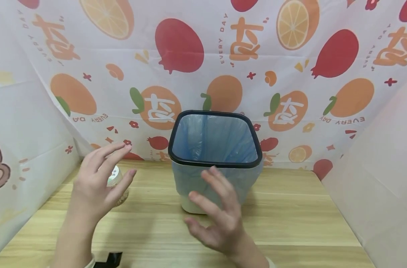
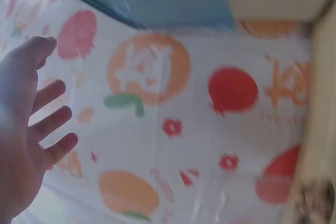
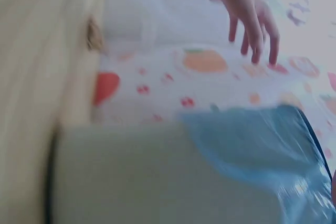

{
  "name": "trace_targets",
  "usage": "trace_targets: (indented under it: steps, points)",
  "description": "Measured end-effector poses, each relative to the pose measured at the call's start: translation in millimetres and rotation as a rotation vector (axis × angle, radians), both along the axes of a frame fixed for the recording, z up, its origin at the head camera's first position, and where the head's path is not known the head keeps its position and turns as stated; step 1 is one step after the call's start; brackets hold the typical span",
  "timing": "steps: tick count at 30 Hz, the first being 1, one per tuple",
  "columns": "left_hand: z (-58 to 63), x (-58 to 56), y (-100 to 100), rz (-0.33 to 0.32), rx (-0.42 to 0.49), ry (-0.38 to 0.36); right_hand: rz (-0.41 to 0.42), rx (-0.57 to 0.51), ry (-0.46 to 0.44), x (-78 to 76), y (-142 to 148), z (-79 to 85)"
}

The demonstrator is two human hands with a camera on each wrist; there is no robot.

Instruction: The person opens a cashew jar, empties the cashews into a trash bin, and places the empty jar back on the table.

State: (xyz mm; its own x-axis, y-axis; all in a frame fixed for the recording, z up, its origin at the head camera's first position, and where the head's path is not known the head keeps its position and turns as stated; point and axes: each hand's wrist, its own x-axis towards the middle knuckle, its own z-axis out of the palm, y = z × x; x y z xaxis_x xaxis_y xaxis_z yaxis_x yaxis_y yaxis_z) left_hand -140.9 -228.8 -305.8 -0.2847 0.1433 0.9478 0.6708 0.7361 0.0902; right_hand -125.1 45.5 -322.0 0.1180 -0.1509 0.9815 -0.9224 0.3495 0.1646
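A pale trash bin (image 1: 186, 203) with a black rim (image 1: 220, 164) stands upright, lined with a translucent blue bag (image 1: 220, 137) folded over the rim. My right hand (image 1: 221, 219) is in front of the bin, fingers spread and slightly bent, holding nothing; whether a fingertip touches the bag I cannot tell. Left of the bin, my left hand (image 1: 98, 178) is raised with fingers loosely extended and nothing in it. Behind that hand, partly hidden, sits a small round thing with a pale printed top (image 1: 114, 175) and brownish sides. The right wrist view shows the bin's side (image 3: 157, 177) up close.
Everything stands on a light wood-grain table (image 1: 290, 219). A white cloth printed with fruit (image 1: 196, 85) hangs right behind the bin, and pale cloth (image 1: 381, 156) closes off both sides. A black strap end (image 1: 113, 259) shows by the left wrist.
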Motion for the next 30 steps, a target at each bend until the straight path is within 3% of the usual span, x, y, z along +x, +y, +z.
trace_targets:
  steps: [3,7,13,17,21,24,27,30]
  points:
    - [-12.7,-1.9,-26,0.046,-0.035,-0.096,0.104,0.091,-0.166,5.1,-15,-15.9]
    - [-27.7,-3.9,-58,0.108,-0.065,-0.307,0.187,0.201,-0.438,6.8,-40,-39.2]
    - [-43.6,-9.8,-78,0.163,-0.06,-0.553,0.302,0.288,-0.853,-5.4,-81,-60.3]
    - [-54.7,-16.3,-88,0.189,-0.043,-0.64,0.251,0.354,-1.032,-21.7,-104,-71.2]
    - [-64.5,-21.3,-96,0.198,-0.03,-0.694,0.172,0.45,-1.125,-37.0,-126,-81.7]
    - [-70.2,-21.3,-100,0.204,-0.024,-0.757,0.162,0.487,-1.193,-46.7,-144,-90.3]
    - [-74.7,-21.3,-101,0.205,-0.02,-0.799,0.218,0.447,-1.307,-54.9,-159,-97.6]
    - [-77.7,-23.1,-99,0.21,-0.019,-0.811,0.307,0.32,-1.479,-62.8,-172,-103.0]
